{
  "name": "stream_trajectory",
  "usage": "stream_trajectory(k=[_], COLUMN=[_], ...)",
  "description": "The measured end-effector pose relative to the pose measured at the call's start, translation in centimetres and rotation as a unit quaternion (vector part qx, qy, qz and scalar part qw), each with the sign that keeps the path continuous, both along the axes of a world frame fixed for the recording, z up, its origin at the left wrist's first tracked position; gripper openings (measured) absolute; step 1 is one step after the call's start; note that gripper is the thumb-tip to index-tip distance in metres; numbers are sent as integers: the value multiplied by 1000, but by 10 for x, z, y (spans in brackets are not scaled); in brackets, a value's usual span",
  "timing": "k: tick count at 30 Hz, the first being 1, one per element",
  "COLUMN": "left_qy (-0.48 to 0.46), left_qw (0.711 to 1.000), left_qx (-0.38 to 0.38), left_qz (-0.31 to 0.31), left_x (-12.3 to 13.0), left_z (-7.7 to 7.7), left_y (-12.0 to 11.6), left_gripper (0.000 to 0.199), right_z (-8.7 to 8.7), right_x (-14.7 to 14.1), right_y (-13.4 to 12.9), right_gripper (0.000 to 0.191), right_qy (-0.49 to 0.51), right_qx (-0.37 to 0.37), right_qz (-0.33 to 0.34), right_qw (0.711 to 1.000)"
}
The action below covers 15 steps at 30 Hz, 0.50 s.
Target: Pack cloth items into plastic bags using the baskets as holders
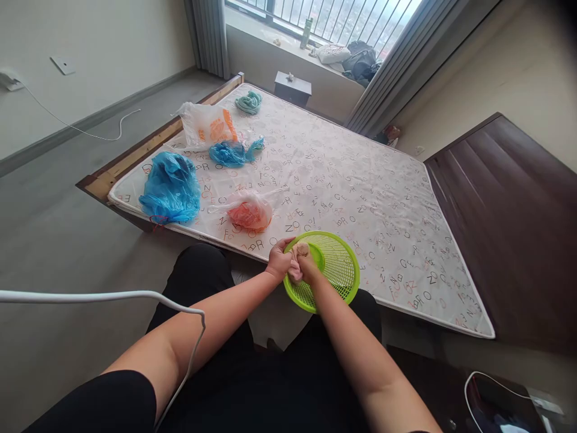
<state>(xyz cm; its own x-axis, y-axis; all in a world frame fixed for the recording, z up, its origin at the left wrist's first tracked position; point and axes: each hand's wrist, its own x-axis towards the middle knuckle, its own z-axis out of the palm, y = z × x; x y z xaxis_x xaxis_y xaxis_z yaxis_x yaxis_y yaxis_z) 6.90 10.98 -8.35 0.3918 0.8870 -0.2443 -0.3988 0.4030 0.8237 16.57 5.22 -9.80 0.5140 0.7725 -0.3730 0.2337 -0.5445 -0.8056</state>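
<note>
A lime-green plastic mesh basket (340,264) is held tilted above my lap, by the near edge of the bed. My left hand (278,262) is closed around its left rim, with the thumb along the top. Inside the basket, my right hand (308,264) is closed on a crumpled pink cloth (295,273), pressing it near the left wall. The two hands are close together, and part of the cloth lies between them. My right-hand fingertips are partly hidden by the cloth.
On the patterned mattress (324,174) lie a blue plastic bag (174,186), a smaller blue bag (229,153), a white-orange bag (207,126), a clear bag with orange contents (250,211) and a coiled teal cloth (249,102). A white cable (112,296) crosses my left arm.
</note>
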Motion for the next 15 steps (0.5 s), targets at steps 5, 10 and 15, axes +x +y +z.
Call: stream_trajectory(k=[5, 10, 15], left_qy=[-2, -15, 16], left_qw=[1000, 1000, 1000], left_qx=[8, 6, 7], left_qz=[-2, -2, -4], left_x=[4, 6, 5], left_z=[3, 5, 5], left_y=[4, -5, -2], left_gripper=[48, 50, 50], right_z=[24, 16, -15], right_x=[42, 42, 9], right_y=[-29, -16, -8], right_gripper=[45, 41, 40], right_qy=[-176, -377, -158], right_qx=[-93, -161, -116], right_qz=[204, 231, 97], right_qw=[958, 882, 976])
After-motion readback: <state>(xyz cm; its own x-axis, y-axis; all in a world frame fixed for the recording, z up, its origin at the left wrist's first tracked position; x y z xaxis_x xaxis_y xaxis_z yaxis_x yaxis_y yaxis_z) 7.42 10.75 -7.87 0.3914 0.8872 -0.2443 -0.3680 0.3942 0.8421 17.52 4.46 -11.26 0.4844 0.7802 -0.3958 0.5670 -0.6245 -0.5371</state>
